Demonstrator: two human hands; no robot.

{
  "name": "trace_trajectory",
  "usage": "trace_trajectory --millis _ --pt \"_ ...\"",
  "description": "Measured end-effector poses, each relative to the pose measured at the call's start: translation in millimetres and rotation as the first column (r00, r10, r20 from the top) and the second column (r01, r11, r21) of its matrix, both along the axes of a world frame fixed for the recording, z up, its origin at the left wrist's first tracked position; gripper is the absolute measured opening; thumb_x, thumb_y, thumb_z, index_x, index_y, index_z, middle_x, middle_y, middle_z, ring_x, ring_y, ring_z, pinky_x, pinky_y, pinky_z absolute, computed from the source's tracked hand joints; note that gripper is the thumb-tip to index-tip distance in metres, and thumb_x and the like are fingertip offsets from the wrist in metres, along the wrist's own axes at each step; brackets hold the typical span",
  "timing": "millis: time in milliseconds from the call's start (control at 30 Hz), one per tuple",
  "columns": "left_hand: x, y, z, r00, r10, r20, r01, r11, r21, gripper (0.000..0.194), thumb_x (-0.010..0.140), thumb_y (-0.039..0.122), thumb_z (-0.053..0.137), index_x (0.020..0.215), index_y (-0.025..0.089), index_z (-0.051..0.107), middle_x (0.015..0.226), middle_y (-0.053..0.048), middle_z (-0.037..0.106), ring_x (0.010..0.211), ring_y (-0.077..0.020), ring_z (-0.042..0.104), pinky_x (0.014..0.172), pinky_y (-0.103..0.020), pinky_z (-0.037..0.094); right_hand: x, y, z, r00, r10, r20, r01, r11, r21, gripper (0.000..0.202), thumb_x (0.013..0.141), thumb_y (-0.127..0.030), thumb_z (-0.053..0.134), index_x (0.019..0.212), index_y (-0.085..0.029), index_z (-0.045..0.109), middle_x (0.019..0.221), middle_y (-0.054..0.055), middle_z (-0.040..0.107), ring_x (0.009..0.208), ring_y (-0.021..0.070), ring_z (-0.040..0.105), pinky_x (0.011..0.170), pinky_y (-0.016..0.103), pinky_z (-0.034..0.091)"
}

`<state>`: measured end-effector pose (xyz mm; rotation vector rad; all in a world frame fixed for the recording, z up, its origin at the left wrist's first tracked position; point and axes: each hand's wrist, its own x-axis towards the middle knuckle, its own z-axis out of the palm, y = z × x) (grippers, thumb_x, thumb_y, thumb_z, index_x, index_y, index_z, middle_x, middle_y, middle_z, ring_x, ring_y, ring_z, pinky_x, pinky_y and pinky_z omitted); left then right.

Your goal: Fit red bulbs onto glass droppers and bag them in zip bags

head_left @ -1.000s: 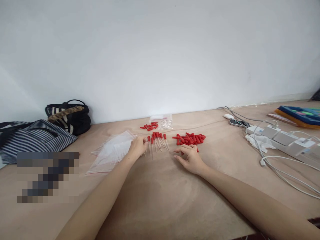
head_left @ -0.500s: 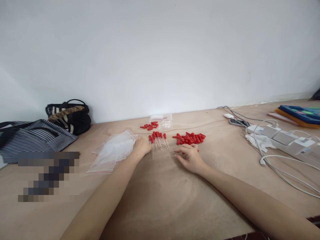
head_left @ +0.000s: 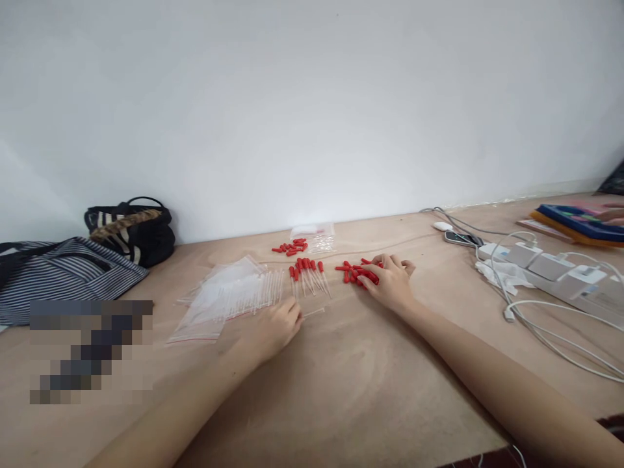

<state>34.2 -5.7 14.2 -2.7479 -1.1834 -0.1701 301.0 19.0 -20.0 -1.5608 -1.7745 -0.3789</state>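
Observation:
My left hand (head_left: 279, 325) is closed on a thin clear glass dropper tube (head_left: 314, 312), which points out to the right from its fingertips. My right hand (head_left: 390, 281) reaches over the pile of red rubber bulbs (head_left: 355, 273), thumb and fingers apart and touching its right side. Several assembled droppers (head_left: 307, 273) with red tops lie side by side between the hands. Just beyond my left hand are loose clear tubes (head_left: 266, 289), partly on a clear zip bag (head_left: 217, 296). A smaller group of red bulbs (head_left: 291, 247) lies farther back.
A small clear bag (head_left: 319, 237) of tubes lies near the wall. On the left are a striped bag (head_left: 82, 270) and a black bag (head_left: 156, 234). White chargers (head_left: 550, 266) and cables stand right. Another person's hand (head_left: 615, 214) touches a blue tray (head_left: 570, 218) at far right.
My left hand has come nearer from beside the bag and now holds a tube. My right hand has moved right and forward onto the red bulbs. Another person's hand has appeared at far right.

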Motion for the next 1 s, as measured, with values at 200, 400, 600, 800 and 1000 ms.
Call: trace_trajectory --millis 200,400,600,800,1000 --pt "-3 -4 -14.1 0.988 -0.152 0.004 0.152 0.988 0.030 0.028 0.089 0.021 0.029 0.074 0.016 0.052 0.074 -0.004 0.053 0.060 -0.0144 0.051 0.056 -0.026 0.039 -5 9 -4.1 0.996 0.032 0.083 -0.025 0.997 -0.074 0.022 0.081 -0.040 0.049 0.086 -0.030 0.068 0.101 0.007 0.056 0.092 0.0247 0.041 0.081 0.045 0.018" --pt "0 -11 -12.5 0.963 -0.121 0.240 0.125 0.992 -0.001 0.016 0.084 0.018 0.040 0.078 0.017 0.055 0.081 -0.005 0.055 0.076 -0.0172 0.051 0.071 -0.031 0.042 -8 12 -9.3 0.996 0.045 0.071 -0.039 0.996 -0.086 0.020 0.082 -0.032 0.049 0.083 -0.027 0.068 0.100 0.007 0.058 0.094 0.0248 0.043 0.082 0.045 0.019" --pt "9 -8 -21.8 0.911 0.000 0.412 0.058 0.990 -0.130 0.009 0.079 0.023 0.051 0.080 0.017 0.058 0.082 -0.004 0.059 0.079 -0.0185 0.051 0.073 -0.034 0.041 -15 -3 -4.8 0.986 0.158 0.052 -0.159 0.987 0.013 0.019 0.082 -0.026 0.048 0.087 -0.023 0.066 0.095 0.006 0.060 0.091 0.0216 0.046 0.080 0.040 0.021" --pt "14 -7 -29.3 0.896 0.092 0.435 -0.017 0.985 -0.174 0.011 0.079 0.022 0.051 0.071 0.018 0.055 0.076 -0.002 0.059 0.075 -0.0182 0.052 0.068 -0.032 0.037 -18 -30 3.3 0.831 0.549 0.090 -0.525 0.827 -0.200 0.017 0.079 -0.025 0.052 0.089 -0.025 0.065 0.094 0.004 0.061 0.091 0.0194 0.047 0.078 0.038 0.023" --pt "12 -7 -34.8 0.884 0.124 0.451 -0.047 0.983 -0.178 0.011 0.084 0.021 0.044 0.076 0.018 0.051 0.075 0.000 0.058 0.074 -0.0176 0.053 0.070 -0.033 0.034 -27 -31 1.5 0.869 0.494 -0.008 -0.479 0.839 -0.257 0.033 0.074 -0.046 0.057 0.099 -0.025 0.064 0.093 0.006 0.062 0.085 0.0205 0.048 0.073 0.037 0.025"
